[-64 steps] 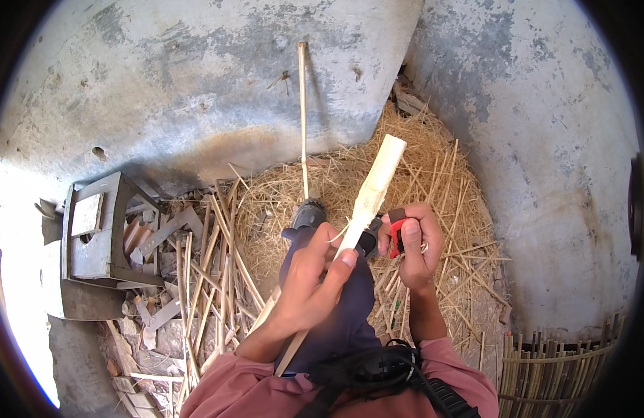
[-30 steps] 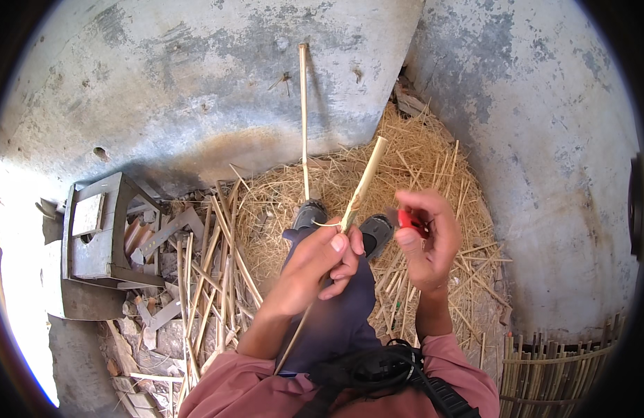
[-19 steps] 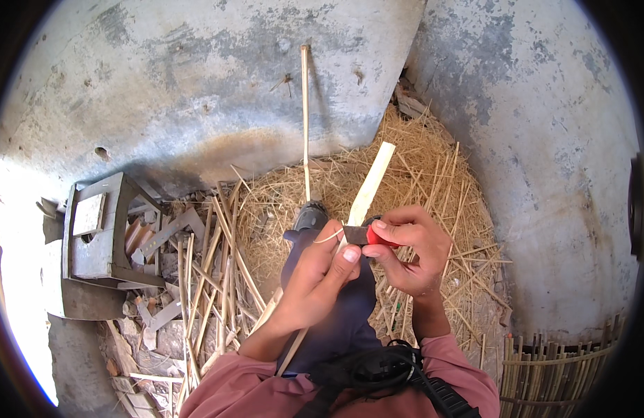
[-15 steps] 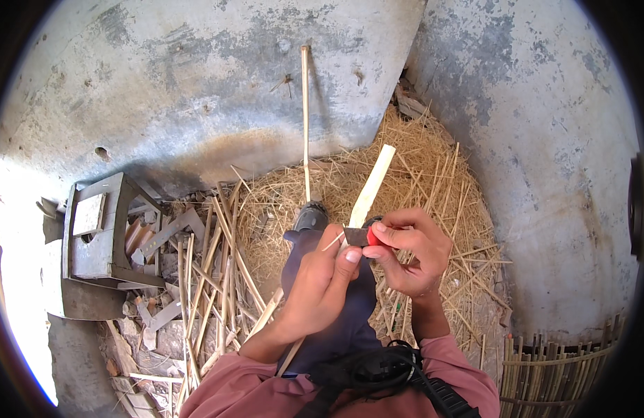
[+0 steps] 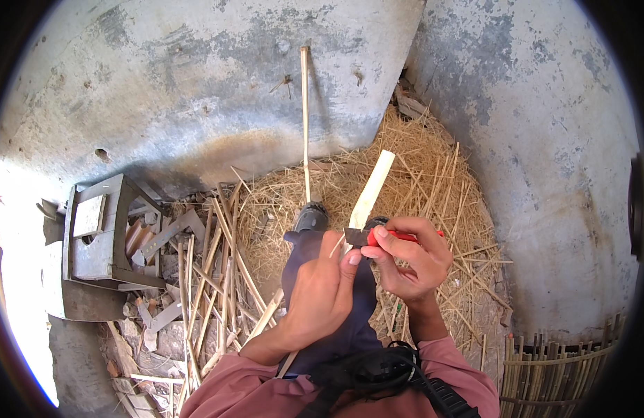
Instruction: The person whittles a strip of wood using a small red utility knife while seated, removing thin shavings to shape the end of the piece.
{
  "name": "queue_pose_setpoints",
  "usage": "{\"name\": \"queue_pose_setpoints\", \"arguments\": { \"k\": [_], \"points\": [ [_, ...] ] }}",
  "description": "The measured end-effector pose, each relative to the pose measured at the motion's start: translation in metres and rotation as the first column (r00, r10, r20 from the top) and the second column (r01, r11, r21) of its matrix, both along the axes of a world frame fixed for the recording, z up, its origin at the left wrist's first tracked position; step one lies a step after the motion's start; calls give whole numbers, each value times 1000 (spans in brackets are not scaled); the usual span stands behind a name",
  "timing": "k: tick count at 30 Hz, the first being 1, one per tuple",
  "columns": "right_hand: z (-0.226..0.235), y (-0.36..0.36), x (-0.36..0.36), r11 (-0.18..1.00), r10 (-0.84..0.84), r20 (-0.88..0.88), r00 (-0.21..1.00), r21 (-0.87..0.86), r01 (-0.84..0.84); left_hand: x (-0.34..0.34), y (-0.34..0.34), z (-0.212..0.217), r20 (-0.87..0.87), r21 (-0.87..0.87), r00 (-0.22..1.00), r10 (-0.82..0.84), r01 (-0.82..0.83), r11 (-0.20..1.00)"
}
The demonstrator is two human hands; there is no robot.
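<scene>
Pinching a red-handled knife (image 5: 373, 238) between thumb and fingertips, the right hand (image 5: 416, 261) sets its short dark blade (image 5: 354, 237) across a pale bamboo strip (image 5: 373, 188). The left hand (image 5: 318, 296) is closed around that strip just below the blade, its thumb tip lying next to the blade's lower edge; how its hidden fingers wrap underneath cannot be told. From the grip, the strip's wide end slants up and to the right, beyond both hands, and a thin shaving (image 5: 336, 245) stands at the blade's left side, by the left forefinger.

Below the hands are dark trousers (image 5: 360, 310) and a grey shoe (image 5: 311, 217); pink sleeves (image 5: 228, 383) cover the upper arms. Farther out, fine straw-coloured shavings (image 5: 433, 174) cover the floor, loose bamboo lengths (image 5: 228, 279) lie to the left beside a wooden box-like frame (image 5: 95, 254), and a slender pole (image 5: 305, 118) rises against the weathered wall (image 5: 196, 90).
</scene>
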State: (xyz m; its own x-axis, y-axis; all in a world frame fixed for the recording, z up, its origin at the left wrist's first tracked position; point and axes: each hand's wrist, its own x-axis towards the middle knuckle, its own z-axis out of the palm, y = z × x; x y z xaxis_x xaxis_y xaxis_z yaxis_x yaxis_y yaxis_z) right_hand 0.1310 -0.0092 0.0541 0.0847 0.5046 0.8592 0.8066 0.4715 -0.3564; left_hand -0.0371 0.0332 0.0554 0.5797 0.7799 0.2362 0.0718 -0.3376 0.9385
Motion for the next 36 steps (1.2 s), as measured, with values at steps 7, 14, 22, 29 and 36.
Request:
{"name": "queue_pose_setpoints", "arguments": {
  "k": [7, 14, 22, 29, 36],
  "points": [
    [16, 9, 52, 930, -359, -167, 918, 12, 366, -6, -18, -10, -128, -37, 989, -73, 69, 997],
    [-3, 3, 47, 986, 153, -450, 880, 129, -106, -3, -4, -11, 57, -160, 996, -62, 70, 985],
    [-11, 1, 19, 967, 242, -186, 952, -37, -253, -7, -1, 1, 267, -488, 950, -160, 277, 827],
    [-11, 5, 18, 971, 233, -112, 966, -16, -237, -3, 0, -7, 205, -258, 969, -139, 190, 947],
    [-13, 5, 17, 974, 223, -77, 972, -9, -225, -1, -1, -5, 106, -169, 990, -88, 105, 980]
  ]
}}
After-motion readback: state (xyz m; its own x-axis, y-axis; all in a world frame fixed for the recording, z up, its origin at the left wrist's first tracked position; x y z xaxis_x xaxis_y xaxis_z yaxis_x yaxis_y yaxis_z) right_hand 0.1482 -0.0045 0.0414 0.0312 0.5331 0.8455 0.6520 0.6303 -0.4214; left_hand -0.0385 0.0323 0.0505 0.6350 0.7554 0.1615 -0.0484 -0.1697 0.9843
